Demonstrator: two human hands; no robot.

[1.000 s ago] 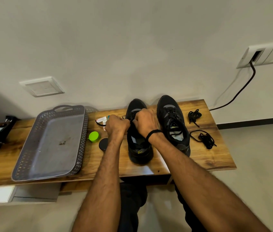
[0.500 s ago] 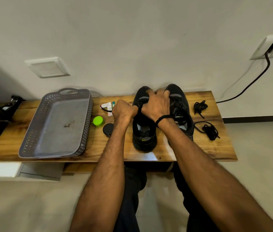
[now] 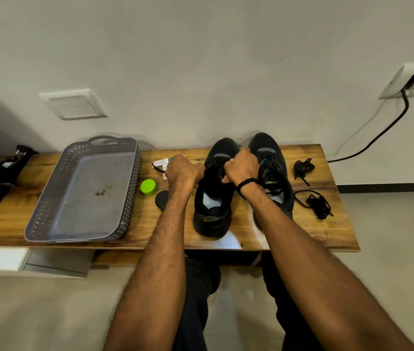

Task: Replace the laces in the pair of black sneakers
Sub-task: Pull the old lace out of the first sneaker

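Two black sneakers stand side by side on the wooden bench (image 3: 302, 231), toes toward the wall. My left hand (image 3: 184, 171) is curled at the left edge of the left sneaker (image 3: 212, 211), pinching a lace end there. Over that shoe's eyelets, my right hand (image 3: 242, 167) grips the black lace. The right sneaker (image 3: 274, 173) still has its lace threaded and is partly hidden by my right wrist. Two loose black laces lie to the right: a small bundle (image 3: 303, 168) and a larger one (image 3: 317, 203).
A grey perforated tray (image 3: 86, 193) sits on the bench's left half. Beside it are a green lid (image 3: 148, 187), a black round tin (image 3: 162, 198) and small packets (image 3: 161, 164). A black stand (image 3: 0, 171) is at far left. A cable (image 3: 378, 133) hangs from the wall socket.
My right hand has shifted back from over both shoes to the left sneaker's eyelets. The left hand stays at the shoe's left side. The camera view moved slightly.
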